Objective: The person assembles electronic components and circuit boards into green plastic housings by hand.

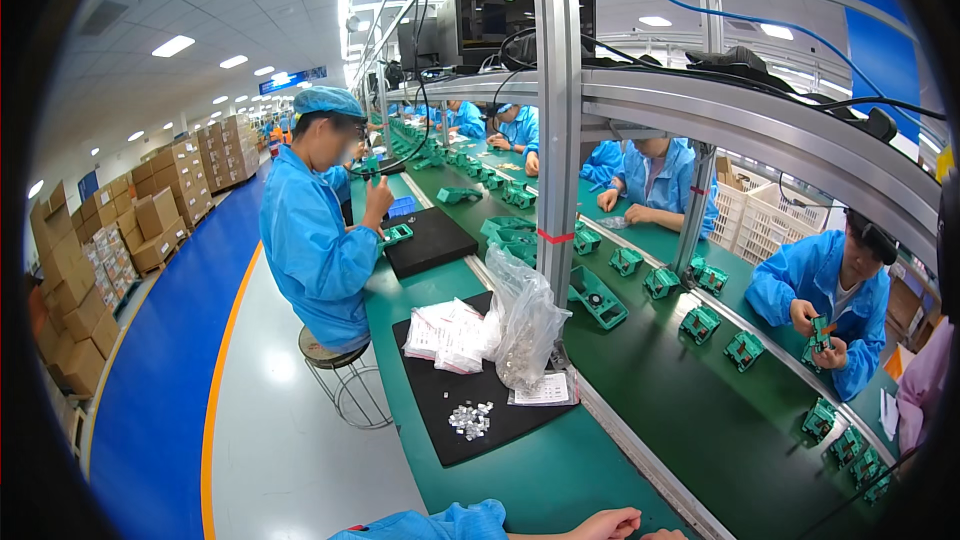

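At the near end of the green bench, wearer's forearms just clip the bottom of the view, blue sleeve on the left one. Left hand is out over the bench, fingers loosely curled; can't tell if they're gripping anything. Right hand sits just beside it, cut off to a sliver, grip unreadable. Ahead of both, apart from them: black mat flat on the bench. On it, small silvery parts in a loose heap toward the near side, one or two strays off the edge of the heap. Behind those, white packets stacked flat, a clear plastic bag slumped upright next to them, and a flat labelled bag at the mat's right edge. Right of the bench, dark green conveyor carrying green housings, spaced out; aluminium post with a red band stands between. Co-worker on the left, blue smock and cap, on a round stool. Co-worker on the far right holds a green housing in both hands.
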`<state>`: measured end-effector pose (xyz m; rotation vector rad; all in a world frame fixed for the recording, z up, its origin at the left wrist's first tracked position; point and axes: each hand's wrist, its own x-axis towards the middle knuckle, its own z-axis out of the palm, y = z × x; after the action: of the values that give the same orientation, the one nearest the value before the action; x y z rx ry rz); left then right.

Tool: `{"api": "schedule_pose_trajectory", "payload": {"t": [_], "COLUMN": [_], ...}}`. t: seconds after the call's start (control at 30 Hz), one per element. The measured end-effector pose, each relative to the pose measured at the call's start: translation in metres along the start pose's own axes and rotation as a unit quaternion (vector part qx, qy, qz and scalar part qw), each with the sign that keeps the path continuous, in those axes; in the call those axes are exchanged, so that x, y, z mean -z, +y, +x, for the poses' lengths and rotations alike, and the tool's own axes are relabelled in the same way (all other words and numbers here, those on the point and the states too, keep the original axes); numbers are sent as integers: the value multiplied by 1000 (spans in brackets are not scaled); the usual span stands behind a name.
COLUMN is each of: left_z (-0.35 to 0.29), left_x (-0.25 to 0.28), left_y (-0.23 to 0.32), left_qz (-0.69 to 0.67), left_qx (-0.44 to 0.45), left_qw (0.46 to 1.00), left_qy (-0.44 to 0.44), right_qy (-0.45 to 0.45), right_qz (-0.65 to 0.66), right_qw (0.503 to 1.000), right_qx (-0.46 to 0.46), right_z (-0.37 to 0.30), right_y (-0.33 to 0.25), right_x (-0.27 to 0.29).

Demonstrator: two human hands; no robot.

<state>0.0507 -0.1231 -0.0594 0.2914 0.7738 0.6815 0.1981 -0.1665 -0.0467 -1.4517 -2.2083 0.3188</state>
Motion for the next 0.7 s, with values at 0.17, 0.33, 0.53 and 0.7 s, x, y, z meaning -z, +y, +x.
{"api": "schedule_pose_trajectory", "payload": {"t": [0.17, 0.33, 0.53, 0.7], "left_z": [-1, -2, 28, 80], "left_x": [-1, 0, 23, -28], "left_y": [-1, -4, 6, 115], "left_qz": [4, 6, 54, 338], "left_qx": [2, 9, -48, -235], "left_qw": [1000, 1000, 988, 911], "left_qy": [10, 5, -140, -13], "right_qy": [6, 15, 37, 90], "right_qz": [-2, 0, 18, 64], "right_qw": [1000, 1000, 999, 994], "right_qx": [7, 16, 6, 15], "right_z": [-1, -5, 1, 7], "right_y": [-1, -1, 1, 9], "right_x": [1, 0, -5, -3]}}
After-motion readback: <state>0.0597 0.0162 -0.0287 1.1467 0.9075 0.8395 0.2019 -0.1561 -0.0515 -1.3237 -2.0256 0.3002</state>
